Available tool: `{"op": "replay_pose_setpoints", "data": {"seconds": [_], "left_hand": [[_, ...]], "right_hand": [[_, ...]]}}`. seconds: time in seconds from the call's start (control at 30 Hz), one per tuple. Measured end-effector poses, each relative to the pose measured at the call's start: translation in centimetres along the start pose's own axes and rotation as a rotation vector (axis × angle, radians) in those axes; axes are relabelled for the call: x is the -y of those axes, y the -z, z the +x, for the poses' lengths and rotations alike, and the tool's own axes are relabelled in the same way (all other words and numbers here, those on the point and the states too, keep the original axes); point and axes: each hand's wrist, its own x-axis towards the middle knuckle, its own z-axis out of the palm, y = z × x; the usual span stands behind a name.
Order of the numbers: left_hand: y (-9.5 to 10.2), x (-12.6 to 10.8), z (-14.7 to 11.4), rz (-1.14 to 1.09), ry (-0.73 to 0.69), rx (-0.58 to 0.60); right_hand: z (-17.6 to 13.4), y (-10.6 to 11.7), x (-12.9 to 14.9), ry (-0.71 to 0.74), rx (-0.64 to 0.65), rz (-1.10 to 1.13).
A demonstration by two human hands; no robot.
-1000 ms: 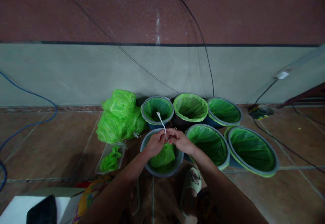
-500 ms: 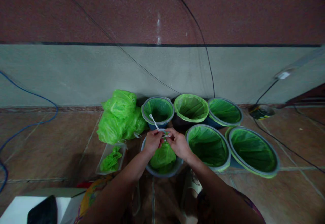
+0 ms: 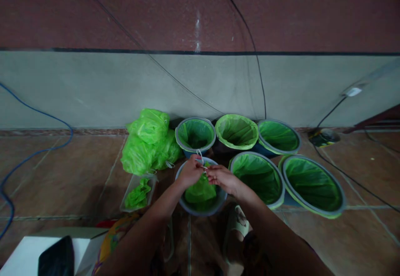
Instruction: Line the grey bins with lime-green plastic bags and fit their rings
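My left hand and my right hand meet over a grey-rimmed bin in front of me. Between them they pinch a thin white tie, which loops up above my left fingers. Below the tie, the gathered neck of a green plastic bag hangs down inside the bin. My left fingers are closed on the tie, and my right fingertips grip it from the other side. Exactly how the tie runs round the bag's neck is hidden by my fingers.
Several bins with green liners, such as this bin, stand along the wall and to the right. Filled green bags are piled at left, beside a clear tray with crumpled green plastic. A white box with a dark phone-like object sits lower left.
The tie's free end, which stuck up straight to the left, is now bent into a loop near my left fingers. My right hand has shifted slightly lower and to the right.
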Motion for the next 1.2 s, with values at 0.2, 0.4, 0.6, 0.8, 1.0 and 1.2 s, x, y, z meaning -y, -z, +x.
{"op": "replay_pose_setpoints", "data": {"seconds": [0.2,0.4,0.6,0.8,1.0,1.2], "left_hand": [[0.6,-0.5,-0.4,0.219,-0.140,0.070],[0.3,-1.3,-1.2,0.248,-0.175,0.116],[0.1,-1.5,-1.7,0.372,-0.250,0.059],[0.4,-1.5,-1.8,0.428,-0.239,0.033],[0.6,-1.5,-1.6,0.500,-0.209,0.027],[1.4,0.0,-1.4,0.755,-0.105,0.018]], "right_hand": [[-0.4,0.8,0.6,-0.150,0.072,0.196],[-0.2,1.1,0.5,-0.138,0.060,0.246],[-0.1,1.0,0.2,-0.099,0.059,0.239],[-0.3,0.5,0.4,-0.100,0.024,0.243],[-0.2,0.4,0.1,-0.077,0.004,0.246],[0.6,1.6,-0.1,0.034,-0.228,0.035]]}}
